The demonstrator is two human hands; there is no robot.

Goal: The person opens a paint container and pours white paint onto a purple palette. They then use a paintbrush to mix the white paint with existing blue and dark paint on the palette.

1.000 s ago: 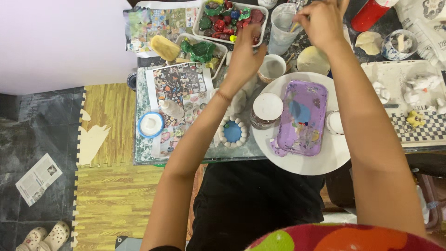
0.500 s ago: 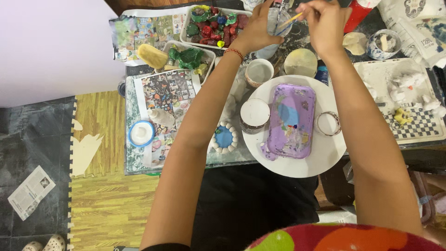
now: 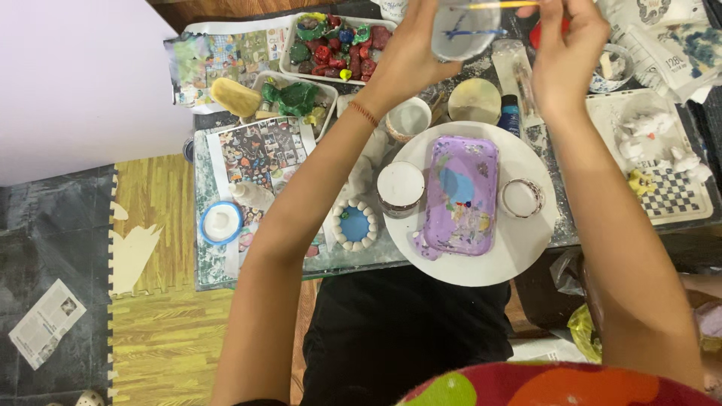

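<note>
Cup (image 3: 460, 31) in left hand (image 3: 406, 53), paintbrush (image 3: 500, 5) pinched by right hand (image 3: 568, 45)

Hands: two, left hand (image 3: 410, 56) and right hand (image 3: 568, 45), both far
Paintbrushes: one yellow-handled brush (image 3: 492, 5)
Clear cups: one (image 3: 460, 31)
Round white plates: one (image 3: 519, 248)
Purple palettes: one (image 3: 460, 195)
Small white pots on the plate: two (image 3: 400, 188) (image 3: 521, 198)
Trays of painted clay pieces: two, far left (image 3: 335, 41) (image 3: 295, 98)
Yellow sponges: one (image 3: 235, 96)

Only 1 camera was in play, worn on the person's head. It looked almost straight down from close above the cluttered glass table (image 3: 226, 274), both forearms reaching up the frame, lap and yellow floor mat (image 3: 150, 338) below.
</note>
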